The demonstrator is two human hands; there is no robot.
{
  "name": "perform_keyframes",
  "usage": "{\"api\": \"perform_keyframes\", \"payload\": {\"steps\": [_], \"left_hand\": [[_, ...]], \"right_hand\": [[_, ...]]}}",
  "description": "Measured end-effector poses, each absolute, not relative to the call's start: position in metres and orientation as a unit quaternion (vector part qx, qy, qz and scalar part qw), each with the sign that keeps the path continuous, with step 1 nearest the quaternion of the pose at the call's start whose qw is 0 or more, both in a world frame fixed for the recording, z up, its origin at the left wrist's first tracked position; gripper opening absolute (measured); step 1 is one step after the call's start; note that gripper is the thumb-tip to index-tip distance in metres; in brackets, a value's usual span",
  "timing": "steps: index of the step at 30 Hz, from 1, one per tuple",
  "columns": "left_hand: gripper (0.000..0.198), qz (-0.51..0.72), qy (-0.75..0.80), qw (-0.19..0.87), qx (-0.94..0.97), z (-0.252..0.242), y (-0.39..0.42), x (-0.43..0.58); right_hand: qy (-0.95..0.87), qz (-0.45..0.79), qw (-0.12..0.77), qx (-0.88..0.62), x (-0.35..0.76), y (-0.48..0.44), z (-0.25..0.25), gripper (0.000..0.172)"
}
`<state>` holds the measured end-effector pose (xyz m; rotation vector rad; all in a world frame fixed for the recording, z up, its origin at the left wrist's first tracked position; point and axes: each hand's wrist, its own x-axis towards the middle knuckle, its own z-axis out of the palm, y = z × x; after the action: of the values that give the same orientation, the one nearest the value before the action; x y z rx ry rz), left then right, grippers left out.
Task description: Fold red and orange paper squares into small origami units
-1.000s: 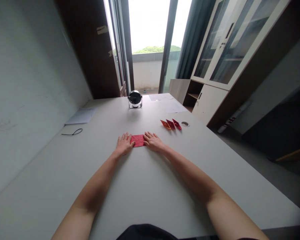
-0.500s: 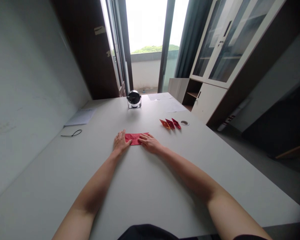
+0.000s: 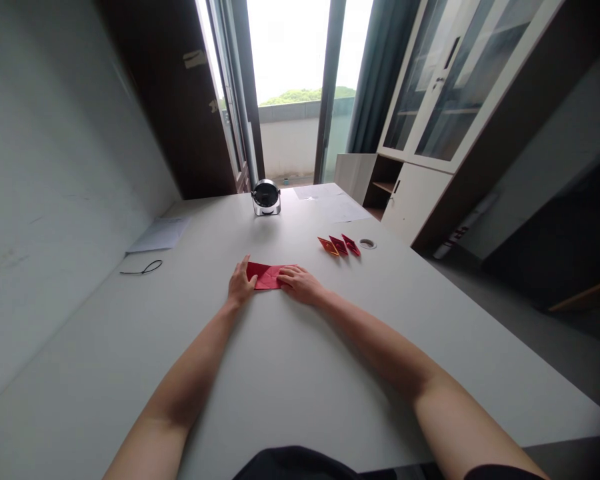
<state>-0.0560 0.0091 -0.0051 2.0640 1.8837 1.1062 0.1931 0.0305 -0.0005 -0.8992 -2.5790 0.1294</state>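
A folded strip of red paper (image 3: 267,276) with crease lines lies in front of me on the white table (image 3: 280,373). My left hand (image 3: 241,283) is at its left end, fingers at the far side and thumb at the near side. That end is tilted up a little and looks darker than the rest. Flat across the right part of the paper rest the fingers of my right hand (image 3: 300,284), covering its right end. Beyond that hand stand three small folded paper pieces: an orange-red one (image 3: 328,247) and two red ones (image 3: 351,245).
A roll of tape (image 3: 368,244) lies right of the folded pieces. A round black device on a silver stand (image 3: 267,197) is at the back. White sheets lie at the back right (image 3: 347,210) and far left (image 3: 160,235), near a black cable tie (image 3: 143,269).
The left end of the red paper has lifted and tilted with my left hand, whose thumb has moved left. My right hand stays on the paper. The view has shifted slightly.
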Motion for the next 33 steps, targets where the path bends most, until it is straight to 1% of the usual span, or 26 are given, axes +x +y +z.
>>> {"api": "perform_keyframes", "payload": {"steps": [2, 4, 5, 8, 9, 11, 14, 19, 21, 24, 28, 33], "left_hand": [[0.073, 0.395, 0.610, 0.084, 0.682, -0.005, 0.009, -0.055], [0.069, 0.409, 0.596, 0.104, 0.683, -0.005, 0.009, -0.055], [0.063, 0.411, 0.588, 0.114, 0.688, -0.004, 0.009, -0.054], [0.037, 0.396, 0.552, 0.137, 0.721, -0.002, 0.007, -0.052], [0.031, 0.386, 0.543, 0.140, 0.732, -0.001, 0.007, -0.050], [0.028, 0.362, 0.529, 0.144, 0.754, 0.000, 0.006, -0.048], [0.030, 0.311, 0.509, 0.148, 0.789, 0.000, 0.006, -0.045], [0.040, 0.225, 0.488, 0.138, 0.832, -0.006, 0.008, -0.043], [0.044, 0.182, 0.483, 0.128, 0.847, -0.008, 0.008, -0.041], [0.057, 0.113, 0.463, 0.121, 0.871, -0.009, 0.006, -0.037], [0.064, 0.048, 0.455, 0.123, 0.881, -0.008, 0.005, -0.034], [0.068, 0.023, 0.496, 0.120, 0.860, -0.007, 0.003, -0.032]], "right_hand": [[-0.927, 0.043, 0.214, -0.305, 0.191, 0.031, -0.002, 0.036], [-0.930, 0.050, 0.224, -0.288, 0.190, 0.032, -0.006, 0.036], [-0.929, 0.056, 0.229, -0.285, 0.190, 0.033, -0.007, 0.035], [-0.922, 0.078, 0.240, -0.295, 0.190, 0.036, -0.012, 0.035], [-0.919, 0.083, 0.243, -0.301, 0.190, 0.038, -0.014, 0.035], [-0.915, 0.092, 0.246, -0.306, 0.191, 0.040, -0.016, 0.036], [-0.905, 0.101, 0.248, -0.330, 0.192, 0.043, -0.019, 0.037], [-0.857, 0.091, 0.245, -0.445, 0.196, 0.047, -0.019, 0.043], [-0.854, 0.072, 0.246, -0.452, 0.198, 0.048, -0.017, 0.042], [-0.867, 0.045, 0.238, -0.435, 0.197, 0.045, -0.015, 0.041], [-0.888, 0.044, 0.197, -0.413, 0.195, 0.043, -0.016, 0.043], [-0.881, 0.050, 0.145, -0.449, 0.197, 0.048, -0.018, 0.049]]}}
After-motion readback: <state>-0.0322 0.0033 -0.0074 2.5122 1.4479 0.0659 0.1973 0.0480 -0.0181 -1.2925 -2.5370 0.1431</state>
